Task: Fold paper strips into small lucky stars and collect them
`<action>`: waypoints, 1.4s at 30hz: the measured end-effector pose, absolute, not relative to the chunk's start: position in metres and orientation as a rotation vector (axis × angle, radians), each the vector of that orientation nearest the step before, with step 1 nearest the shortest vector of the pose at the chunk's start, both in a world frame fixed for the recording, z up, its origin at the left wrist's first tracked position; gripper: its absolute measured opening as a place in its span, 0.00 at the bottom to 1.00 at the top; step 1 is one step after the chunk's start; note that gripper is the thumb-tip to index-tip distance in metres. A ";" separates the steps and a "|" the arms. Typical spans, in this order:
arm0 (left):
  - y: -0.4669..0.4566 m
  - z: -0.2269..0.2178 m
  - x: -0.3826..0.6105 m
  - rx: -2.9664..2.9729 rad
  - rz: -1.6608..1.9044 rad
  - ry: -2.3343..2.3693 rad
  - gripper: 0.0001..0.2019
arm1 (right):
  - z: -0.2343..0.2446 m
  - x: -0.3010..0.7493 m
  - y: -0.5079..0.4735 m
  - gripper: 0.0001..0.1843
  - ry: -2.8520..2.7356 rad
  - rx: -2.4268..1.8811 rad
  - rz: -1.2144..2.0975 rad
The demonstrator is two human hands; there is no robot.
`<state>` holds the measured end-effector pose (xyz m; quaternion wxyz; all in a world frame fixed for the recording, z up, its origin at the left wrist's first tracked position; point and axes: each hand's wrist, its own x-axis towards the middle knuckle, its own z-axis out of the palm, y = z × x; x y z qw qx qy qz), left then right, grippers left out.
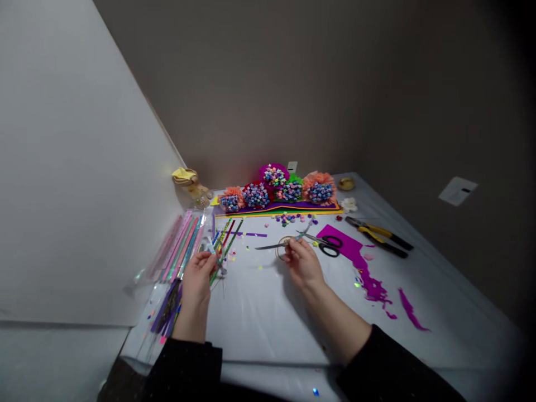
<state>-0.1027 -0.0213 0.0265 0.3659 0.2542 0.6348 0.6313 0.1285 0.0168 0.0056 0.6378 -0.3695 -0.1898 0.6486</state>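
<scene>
My right hand point(304, 262) pinches a narrow grey-blue strip point(270, 246), its pointed end reaching left over the table. A thin gold-coloured ring point(278, 249) shows beside those fingertips; whether it is held or lies behind them I cannot tell. My left hand point(200, 273) is closed in a pinch at the left, with small shiny, bluish bits at the fingertips that are too small to name. Behind the left fingers lie several thin coloured strips point(233, 235), red, green and yellow. Black-handled scissors point(329, 244) rest just past my right hand.
Star-filled paper bouquets point(274, 177) line the back wall on coloured sheets point(288, 209). Packs of paper strips point(180, 245) lie left. Pliers point(381, 235), a magenta sheet point(341, 241) and magenta scraps point(372, 287) are right. Small paper stars point(287, 219) lie scattered.
</scene>
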 end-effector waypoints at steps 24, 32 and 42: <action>-0.078 0.044 -0.061 1.322 0.814 1.470 0.10 | 0.037 0.164 -0.008 0.15 -0.747 -0.891 1.366; -0.084 0.041 -0.062 0.928 0.975 1.217 0.12 | 0.027 0.188 -0.025 0.07 -1.474 -1.151 1.073; -0.080 0.041 -0.059 0.642 1.152 1.006 0.13 | 0.022 0.177 0.016 0.07 -1.751 -0.984 0.789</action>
